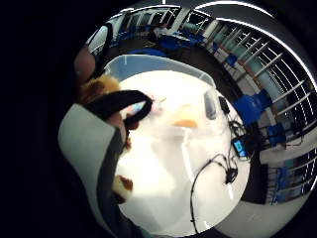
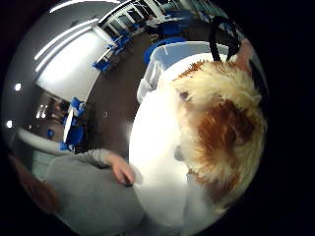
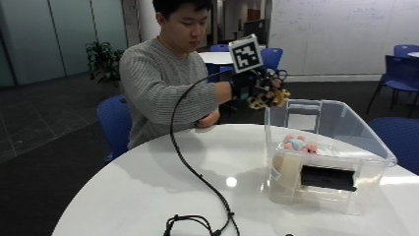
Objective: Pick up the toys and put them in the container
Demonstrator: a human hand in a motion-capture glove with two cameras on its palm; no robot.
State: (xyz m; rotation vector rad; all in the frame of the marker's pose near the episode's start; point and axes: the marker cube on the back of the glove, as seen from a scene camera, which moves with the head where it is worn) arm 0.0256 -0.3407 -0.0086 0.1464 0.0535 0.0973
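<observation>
Seated at a round white table (image 3: 164, 182), gloved right hand (image 3: 252, 91) raised well above the top, at about 10 o'clock from the clear bin (image 3: 327, 162). Fingers curled around a plush (image 3: 268, 100), cream with brown patches, held up in the air just beside the bin's near corner, not yet over the opening. Fills much of the thumb-side palm view, fur right against the palm. Inside the bin, 1 pink and pale-blue toy (image 3: 296, 144) resting on the floor, with a cream toy (image 3: 286, 169) and a black block (image 3: 327, 178) toward the near wall. Bare hand (image 3: 208, 120) resting at the table's far edge, at 12 o'clock. Black cable (image 3: 196, 177) trailing across the tabletop from the glove.
</observation>
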